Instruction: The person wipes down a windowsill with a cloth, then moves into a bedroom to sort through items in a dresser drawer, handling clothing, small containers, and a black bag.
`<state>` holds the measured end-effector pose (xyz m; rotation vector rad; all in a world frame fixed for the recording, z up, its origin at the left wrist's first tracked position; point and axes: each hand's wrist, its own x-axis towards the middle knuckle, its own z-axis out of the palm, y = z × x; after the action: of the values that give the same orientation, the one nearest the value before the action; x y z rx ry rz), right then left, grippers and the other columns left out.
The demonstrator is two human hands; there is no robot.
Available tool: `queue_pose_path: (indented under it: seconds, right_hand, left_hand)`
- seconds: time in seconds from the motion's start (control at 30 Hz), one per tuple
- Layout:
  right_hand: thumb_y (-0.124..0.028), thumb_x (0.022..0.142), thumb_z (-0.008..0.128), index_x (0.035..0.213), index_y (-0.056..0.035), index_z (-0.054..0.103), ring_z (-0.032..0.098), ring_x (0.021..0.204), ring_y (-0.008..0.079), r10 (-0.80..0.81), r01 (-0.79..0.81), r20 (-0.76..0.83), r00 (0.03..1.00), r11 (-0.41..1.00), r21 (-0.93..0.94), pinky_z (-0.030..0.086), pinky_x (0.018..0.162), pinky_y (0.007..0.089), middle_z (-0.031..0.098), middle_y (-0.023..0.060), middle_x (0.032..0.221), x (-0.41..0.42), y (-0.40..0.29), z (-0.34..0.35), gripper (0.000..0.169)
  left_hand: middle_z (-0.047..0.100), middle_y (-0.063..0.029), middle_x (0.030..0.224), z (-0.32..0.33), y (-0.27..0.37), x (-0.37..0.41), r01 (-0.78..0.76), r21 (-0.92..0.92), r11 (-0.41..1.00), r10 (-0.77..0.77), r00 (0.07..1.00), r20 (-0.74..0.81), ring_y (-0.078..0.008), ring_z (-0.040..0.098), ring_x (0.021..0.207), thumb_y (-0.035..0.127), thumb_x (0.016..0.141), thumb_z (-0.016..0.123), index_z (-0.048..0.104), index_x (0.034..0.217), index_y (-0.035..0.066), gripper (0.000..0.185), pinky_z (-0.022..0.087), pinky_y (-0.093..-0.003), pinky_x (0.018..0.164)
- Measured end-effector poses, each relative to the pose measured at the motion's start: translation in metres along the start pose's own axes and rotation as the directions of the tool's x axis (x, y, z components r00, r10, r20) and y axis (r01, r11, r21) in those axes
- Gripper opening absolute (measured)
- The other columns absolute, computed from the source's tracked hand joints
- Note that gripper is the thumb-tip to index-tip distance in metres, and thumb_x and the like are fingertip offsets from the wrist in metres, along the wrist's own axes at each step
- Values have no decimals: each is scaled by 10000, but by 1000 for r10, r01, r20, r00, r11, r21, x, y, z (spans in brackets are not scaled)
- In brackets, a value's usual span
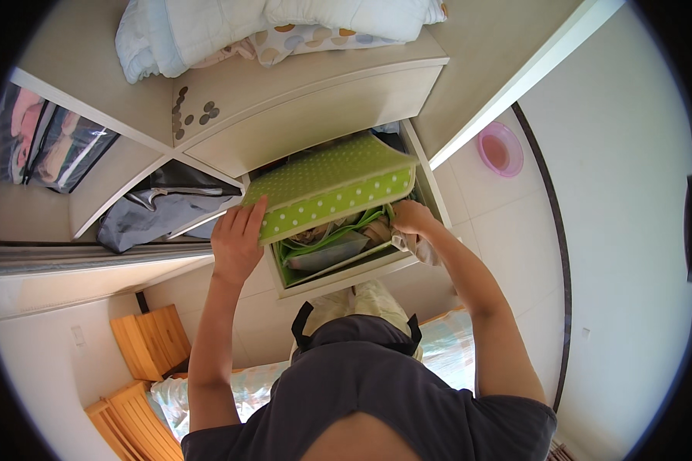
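Note:
A pale drawer point(346, 280) is pulled out and holds a green storage box with white polka dots. The box's lid point(334, 167) is tilted up, and my left hand point(239, 236) grips its left corner. Under the lid, the box opening shows green fabric edges point(346, 235), a translucent pouch point(328, 253) and folded brown and beige fabrics. At the box's right side, my right hand point(412, 218) is closed on a light patterned cloth point(420, 248), which hangs toward the drawer's front right corner. Its fingertips are partly hidden beside the green edge.
Above the drawer, a white quilt point(219, 29) lies on a shelf with several coins point(189, 119). Left compartments hold a clear zip bag point(57, 138) and a grey bag point(155, 213). A pink basin point(500, 148) stands on the floor right; a wooden headboard point(132, 420) and bed are behind me.

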<state>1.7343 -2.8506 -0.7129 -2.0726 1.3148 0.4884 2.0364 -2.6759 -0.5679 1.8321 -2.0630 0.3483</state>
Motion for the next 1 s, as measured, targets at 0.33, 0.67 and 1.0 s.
queue_pose_path:
  seconds: [0.33, 0.67, 1.0]
  right_hand:
    - [-240, 724, 602, 833, -39, 706, 652, 726, 328, -57, 55, -1, 998, 951, 305, 510, 691, 403, 663, 183, 767, -11, 5, -23, 251]
    - [-192, 678, 667, 824, -11, 695, 572, 558, 197, 98, -67, -46, 994, 892, 448, 483, 554, 337, 621, 107, 670, -30, -11, -38, 235]
    - [-134, 730, 616, 760, -4, 673, 511, 508, 145, 117, -92, 13, 993, 706, 703, 443, 504, 306, 564, 51, 620, -51, 11, -37, 145]
  left_hand:
    - [652, -164, 960, -23, -28, 29, 22, -383, 923, -91, 982, -164, -311, 629, 858, -178, 575, 458, 647, 1087, 28, 583, 511, -346, 749]
    - [650, -175, 947, -23, -37, 22, -10, -539, 842, -84, 985, -149, -325, 629, 853, -172, 589, 435, 650, 1092, 43, 588, 497, -342, 762]
    - [654, -181, 956, -55, -27, 69, -125, -504, 854, 2, 972, -236, -302, 642, 873, -154, 575, 398, 656, 1077, 14, 589, 479, -318, 830]
